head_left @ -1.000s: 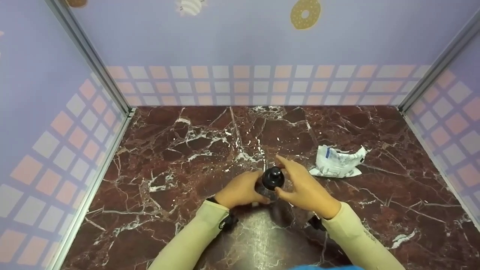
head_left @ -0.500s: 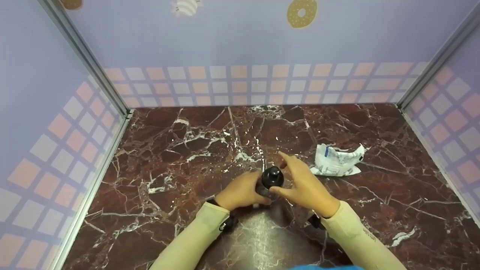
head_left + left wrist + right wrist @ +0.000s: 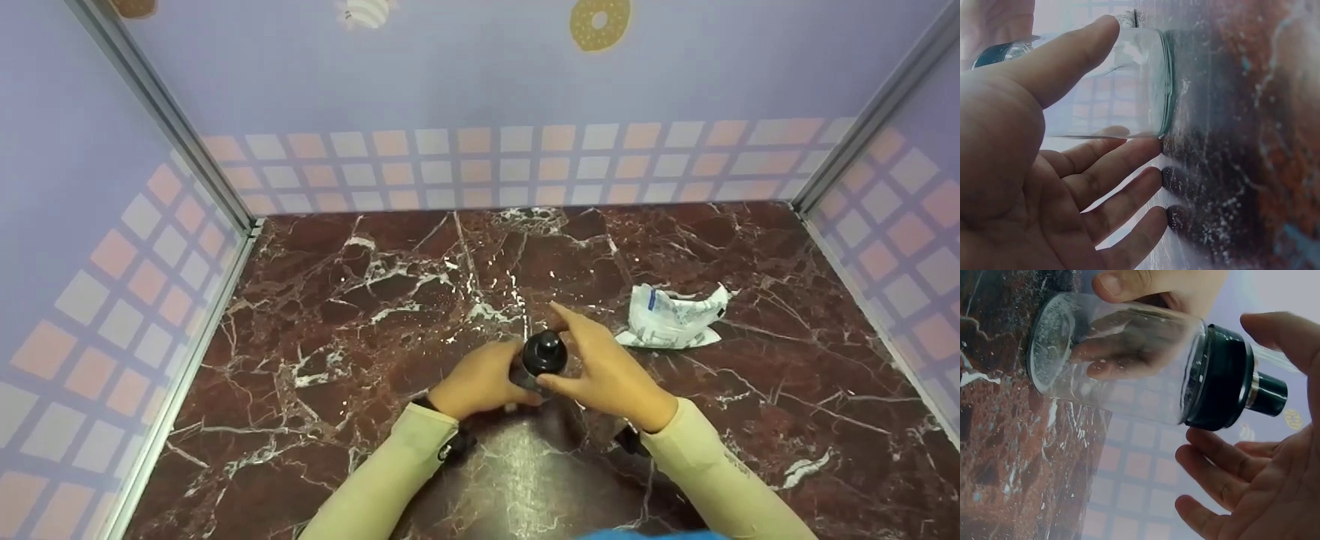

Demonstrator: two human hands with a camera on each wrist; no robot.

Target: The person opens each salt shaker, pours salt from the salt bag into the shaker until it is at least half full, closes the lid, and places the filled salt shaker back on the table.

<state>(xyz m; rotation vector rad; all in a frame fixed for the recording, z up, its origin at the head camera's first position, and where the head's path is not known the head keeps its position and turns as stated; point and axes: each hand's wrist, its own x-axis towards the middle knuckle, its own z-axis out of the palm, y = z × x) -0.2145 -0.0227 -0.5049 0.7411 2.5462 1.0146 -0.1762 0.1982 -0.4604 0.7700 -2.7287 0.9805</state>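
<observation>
A clear glass jar (image 3: 1143, 396) stands upright on the marble tabletop, capped by a black lid (image 3: 544, 352) with a knob on top. My left hand (image 3: 484, 382) holds the jar's body low down, thumb on one side and fingers along the other, the fingertips close to the tabletop in the left wrist view. Around the lid, my right hand (image 3: 607, 367) has its thumb and fingertips right at the edge, with the other fingers spread. Through the glass no contents show in either wrist view.
A crumpled white plastic packet (image 3: 675, 319) with a blue stripe lies right of the hands. The dark red marble tabletop (image 3: 337, 465) bears small white specks beyond the jar. Lilac patterned panels (image 3: 480, 82) enclose it at the back and both sides.
My right thumb has shifted left along the near edge of the lid, and the right fingers have moved slightly around it. My left hand and the jar stay in place.
</observation>
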